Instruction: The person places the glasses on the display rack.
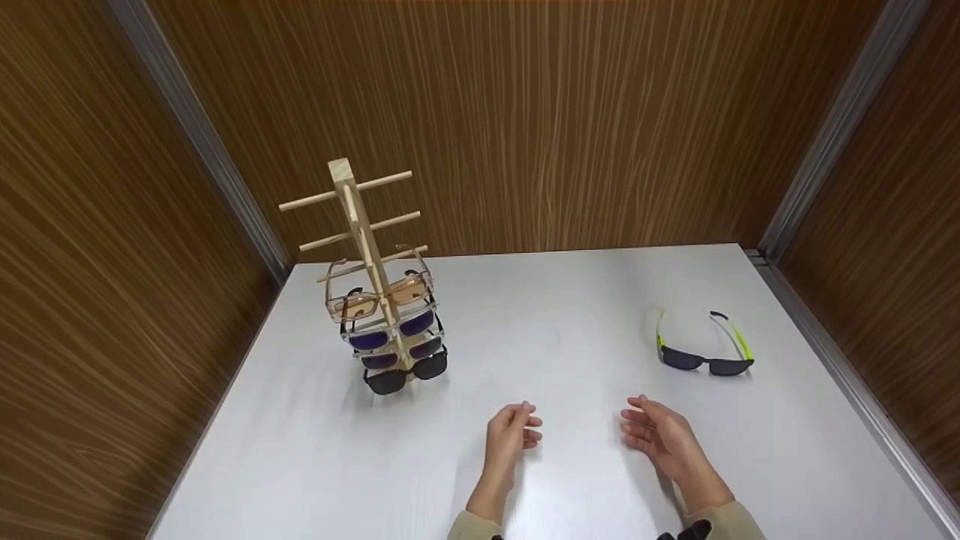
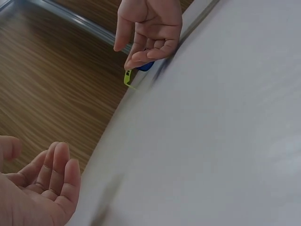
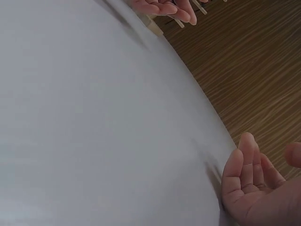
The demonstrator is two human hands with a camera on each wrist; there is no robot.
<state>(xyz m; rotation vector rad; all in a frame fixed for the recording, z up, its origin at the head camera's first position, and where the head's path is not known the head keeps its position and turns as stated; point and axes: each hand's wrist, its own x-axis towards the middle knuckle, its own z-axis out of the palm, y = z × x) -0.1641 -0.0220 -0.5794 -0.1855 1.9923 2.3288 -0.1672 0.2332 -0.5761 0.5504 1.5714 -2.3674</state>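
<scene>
Over the front half of the white table, my left hand [image 1: 508, 439] and right hand [image 1: 664, 442] face each other, palms inward, fingers loosely bent and holding nothing. Nearest to the right hand is a pair of sunglasses [image 1: 705, 363] with dark lenses and yellow-green temples, lying unfolded on the table beyond it. Left of the left hand stands a wooden eyewear rack [image 1: 352, 202] with crossbars. Amber-tinted glasses [image 1: 382, 298] hang on it above several other pairs, with black sunglasses [image 1: 409, 373] lowest. In the left wrist view the right hand [image 2: 153, 30] partly hides the sunglasses.
The white table [image 1: 555, 322] is walled by wood-grain panels [image 1: 525, 120] at the back and both sides. Metal strips [image 1: 832, 112] run along the corners. The rack's upper crossbars [image 1: 386, 180] stick out to both sides.
</scene>
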